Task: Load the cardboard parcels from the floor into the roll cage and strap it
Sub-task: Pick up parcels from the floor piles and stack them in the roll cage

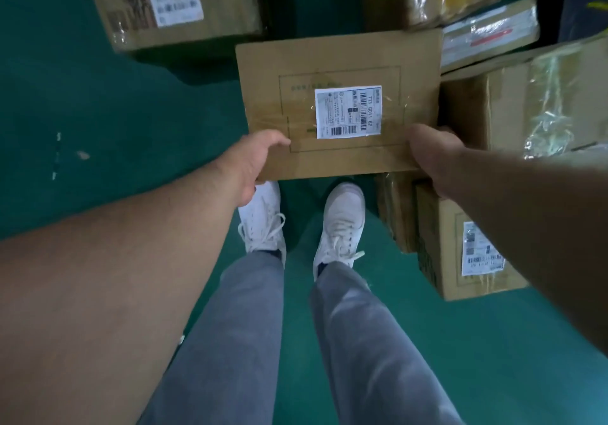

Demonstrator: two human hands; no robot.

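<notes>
A flat cardboard parcel (339, 105) with a white label (348, 112) is held up above the green floor (98, 95), over the person's white shoes (342, 224). The left hand (260, 158) grips its near left corner, the right hand (431, 158) its near right corner, fingers curled round the edge. More boxes (526, 95) lie on the floor behind and to the right.
</notes>
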